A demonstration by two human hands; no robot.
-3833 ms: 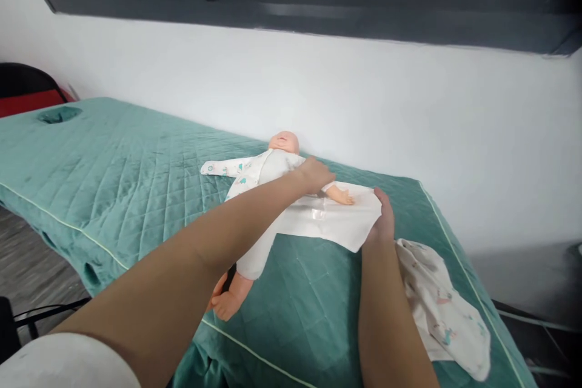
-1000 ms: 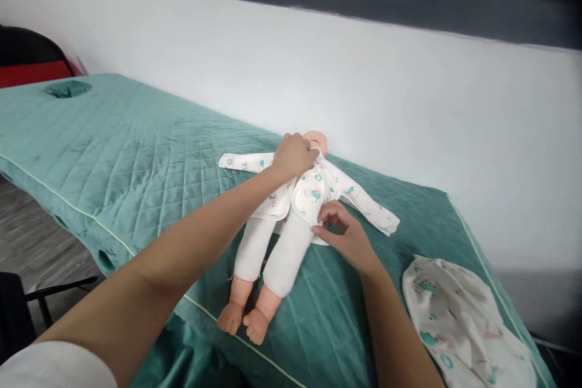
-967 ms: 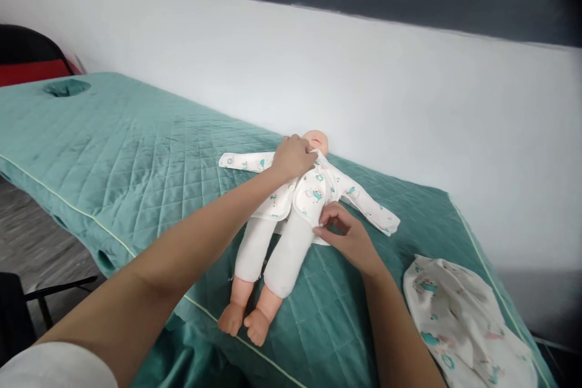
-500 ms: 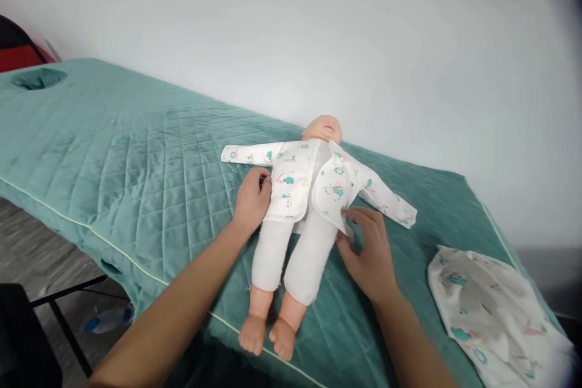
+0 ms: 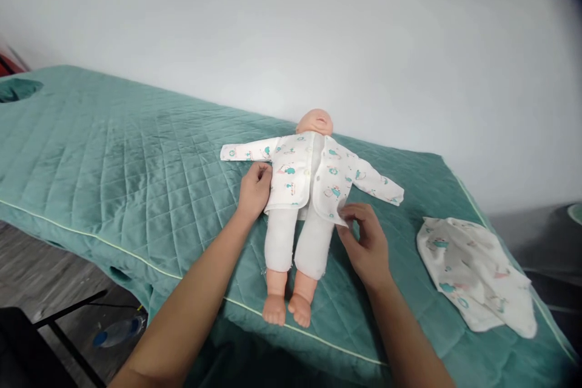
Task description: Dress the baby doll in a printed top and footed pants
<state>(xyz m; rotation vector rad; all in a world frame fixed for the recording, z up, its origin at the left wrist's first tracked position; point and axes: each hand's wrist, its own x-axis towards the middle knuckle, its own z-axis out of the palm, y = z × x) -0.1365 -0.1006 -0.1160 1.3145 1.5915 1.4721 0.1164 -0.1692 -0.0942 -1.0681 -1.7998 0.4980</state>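
Right hand (image 5: 366, 247): thumb and fingertips pinching the lower right corner of a printed jacket (image 5: 291, 173). Left hand (image 5: 255, 193): curled against the jacket's opposite side; whether it grips fabric, cannot tell. Jacket: between both hands, front parted; its right flap lies up and left of the nearer right hand. Crumpled printed cloth (image 5: 475, 276): well right. Doll (image 5: 278, 242): in the jacket, supine, long axis feet-near, head toward the wall (image 5: 254, 42).
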